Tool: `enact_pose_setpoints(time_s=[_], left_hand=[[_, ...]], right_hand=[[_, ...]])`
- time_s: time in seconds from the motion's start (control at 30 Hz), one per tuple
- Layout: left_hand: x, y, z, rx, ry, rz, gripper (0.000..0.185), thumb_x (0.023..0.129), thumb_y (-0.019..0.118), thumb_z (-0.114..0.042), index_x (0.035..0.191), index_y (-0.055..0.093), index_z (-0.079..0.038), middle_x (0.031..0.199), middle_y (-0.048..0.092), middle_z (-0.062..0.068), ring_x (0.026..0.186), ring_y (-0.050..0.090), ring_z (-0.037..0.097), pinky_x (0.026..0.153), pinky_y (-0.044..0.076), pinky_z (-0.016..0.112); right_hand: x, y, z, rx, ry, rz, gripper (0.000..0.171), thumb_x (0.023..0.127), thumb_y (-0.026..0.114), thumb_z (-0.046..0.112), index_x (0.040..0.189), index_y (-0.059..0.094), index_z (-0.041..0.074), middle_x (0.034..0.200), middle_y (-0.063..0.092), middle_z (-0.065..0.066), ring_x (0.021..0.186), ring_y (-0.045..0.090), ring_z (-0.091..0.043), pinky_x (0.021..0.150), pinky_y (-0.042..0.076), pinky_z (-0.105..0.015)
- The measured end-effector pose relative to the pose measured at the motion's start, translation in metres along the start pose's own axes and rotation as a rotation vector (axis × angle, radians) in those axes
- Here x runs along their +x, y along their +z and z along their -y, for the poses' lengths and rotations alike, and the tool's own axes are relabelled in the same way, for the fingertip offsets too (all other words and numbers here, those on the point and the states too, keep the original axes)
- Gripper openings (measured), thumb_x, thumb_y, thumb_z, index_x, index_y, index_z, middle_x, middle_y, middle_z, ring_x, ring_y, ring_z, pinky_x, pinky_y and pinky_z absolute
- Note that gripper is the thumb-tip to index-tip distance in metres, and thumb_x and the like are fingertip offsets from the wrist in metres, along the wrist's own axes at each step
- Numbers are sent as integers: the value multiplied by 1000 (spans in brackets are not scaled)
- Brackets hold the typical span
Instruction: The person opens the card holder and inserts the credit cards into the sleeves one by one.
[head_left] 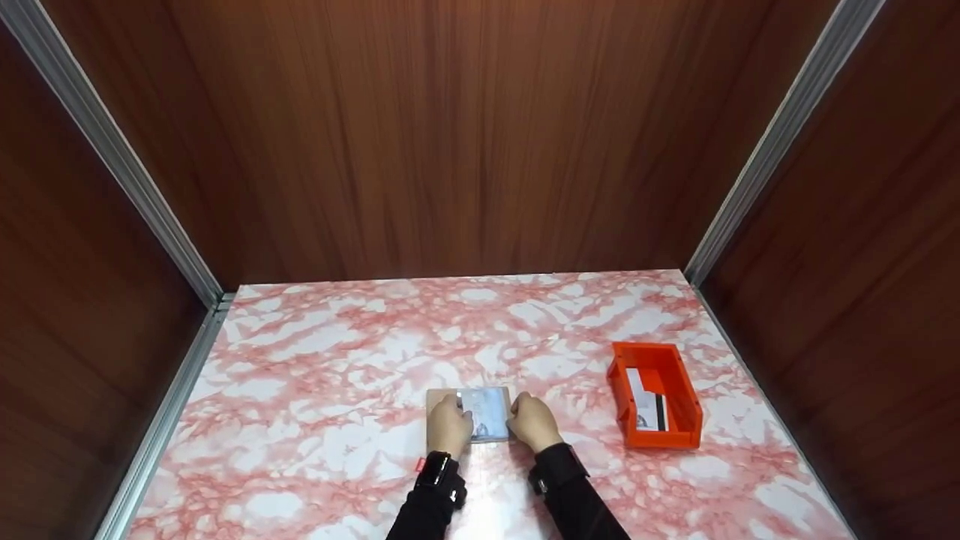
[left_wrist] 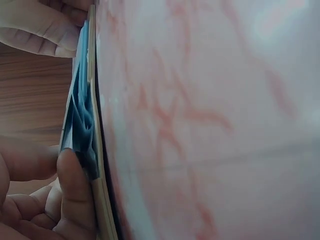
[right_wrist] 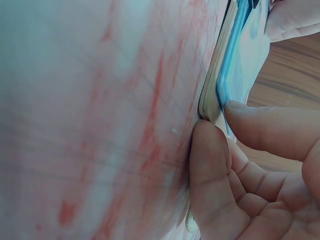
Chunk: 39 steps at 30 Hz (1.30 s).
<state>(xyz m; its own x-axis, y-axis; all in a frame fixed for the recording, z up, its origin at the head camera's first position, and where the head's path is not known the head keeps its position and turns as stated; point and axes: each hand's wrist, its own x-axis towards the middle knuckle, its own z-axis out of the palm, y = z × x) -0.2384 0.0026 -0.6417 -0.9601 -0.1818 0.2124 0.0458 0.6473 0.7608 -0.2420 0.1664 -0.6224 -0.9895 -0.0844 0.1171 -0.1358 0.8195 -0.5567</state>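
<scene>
A tan wallet point(head_left: 437, 397) with a stitched edge lies open on the table. On its right part is a bluish clear plastic sleeve point(head_left: 489, 409), whose folded layers gape apart in the left wrist view. My left hand point(head_left: 451, 426) reaches over the tan part and pinches the sleeve's near left edge between thumb and finger. At the opposite side, my right hand point(head_left: 534, 422) grips the wallet's corner, with the thumb point(right_wrist: 250, 122) against the blue sleeve and a finger at the tan edge. What the sleeve contains is unclear.
An orange bin point(head_left: 664, 440) stands to the right, with a few white cards point(head_left: 649, 414) in it, one bearing a dark stripe. The table point(head_left: 315, 352) has a red and white marbled top. Brown wood-grain panels and metal rails enclose it at the back and sides.
</scene>
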Motion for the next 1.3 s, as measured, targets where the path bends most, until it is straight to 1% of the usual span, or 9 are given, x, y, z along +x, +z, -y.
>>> enact_pose_setpoints(time_s=[0.1, 0.3, 0.47, 0.67, 0.83, 1.1, 1.2, 1.3], left_hand=[[0, 2, 0, 23, -5, 3, 18, 77, 76, -2, 90, 64, 3, 74, 63, 10, 73, 63, 31, 73, 51, 47], [0, 4, 0, 44, 14, 1, 19, 78, 76, -3, 89, 63, 4, 75, 61, 11, 74, 61, 32, 73, 51, 46], [-1, 4, -3, 30, 7, 14, 20, 78, 76, -4, 93, 65, 5, 79, 61, 12, 79, 62, 33, 75, 50, 47], [-2, 5, -6, 20, 6, 27, 20, 78, 76, -4, 92, 66, 5, 80, 63, 13, 81, 63, 34, 77, 50, 47], [-2, 6, -7, 18, 8, 25, 25, 77, 78, -3, 97, 67, 7, 85, 66, 17, 85, 65, 36, 80, 51, 47], [-2, 7, -7, 4, 45, 27, 30, 74, 78, 1, 100, 66, 10, 87, 67, 19, 87, 65, 37, 81, 51, 48], [-2, 7, -8, 7, 49, 28, 32, 74, 77, 1, 102, 66, 10, 89, 68, 19, 88, 65, 38, 82, 51, 48], [-2, 6, -9, 10, 39, 37, 34, 74, 77, 0, 105, 66, 11, 90, 68, 20, 89, 65, 38, 83, 51, 48]], right_hand=[[0, -1, 1, -2, -1, 0, 18, 69, 69, -1, 80, 56, 2, 72, 57, -10, 67, 56, -30, 68, 49, -44], [0, 0, 0, -5, 9, 6, 17, 70, 69, -1, 80, 55, 3, 73, 57, -11, 69, 57, -31, 68, 49, -45], [1, 0, 1, -14, 19, 16, 16, 71, 68, -1, 81, 56, 3, 73, 57, -10, 70, 58, -32, 69, 49, -45], [1, 0, 1, -21, 8, 2, 17, 71, 70, 0, 80, 56, 3, 72, 58, -10, 69, 58, -32, 68, 49, -44], [1, 0, 1, -16, 13, 8, 17, 71, 70, 0, 81, 56, 2, 73, 58, -10, 69, 58, -31, 69, 49, -45], [1, 0, 1, -10, 32, 24, 18, 70, 70, -1, 82, 57, 2, 73, 58, -10, 69, 59, -31, 71, 50, -45], [2, 0, 1, -8, 29, 20, 18, 70, 70, -1, 82, 57, 2, 73, 58, -10, 69, 59, -31, 71, 50, -45], [2, 0, 0, -11, 27, 15, 18, 70, 71, -1, 82, 57, 2, 73, 58, -10, 69, 59, -31, 70, 50, -45]])
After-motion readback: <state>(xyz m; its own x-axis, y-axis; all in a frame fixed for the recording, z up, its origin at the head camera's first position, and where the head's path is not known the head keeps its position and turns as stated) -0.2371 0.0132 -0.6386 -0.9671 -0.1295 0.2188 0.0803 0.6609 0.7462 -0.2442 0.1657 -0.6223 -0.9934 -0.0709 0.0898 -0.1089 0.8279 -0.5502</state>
